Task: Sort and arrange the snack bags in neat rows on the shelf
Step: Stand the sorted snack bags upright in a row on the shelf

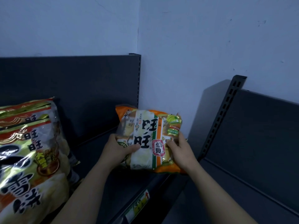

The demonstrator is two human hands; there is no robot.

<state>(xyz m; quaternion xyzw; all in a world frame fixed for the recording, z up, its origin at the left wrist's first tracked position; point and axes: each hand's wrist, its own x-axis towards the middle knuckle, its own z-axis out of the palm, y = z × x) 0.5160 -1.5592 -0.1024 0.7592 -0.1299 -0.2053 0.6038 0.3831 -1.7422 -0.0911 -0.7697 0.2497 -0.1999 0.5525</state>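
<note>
Head view: an orange snack bag [150, 139] held upright, printed face toward the viewer, at the far right end of the dark shelf [100, 160], near the slotted upright [138, 81]. The left hand [119, 149] grips its left edge and the right hand [179, 151] its right edge, each with the thumb across the front and fingers curled behind; this two-sided hold probably keeps the bag square while it is stood in place to begin a row. Clear panels in the bag appear to show small wrapped packs inside. Larger red-and-gold bags [29, 143] lean together at the near left, well apart from it. A price label [137, 206] marks the near shelf edge
</note>
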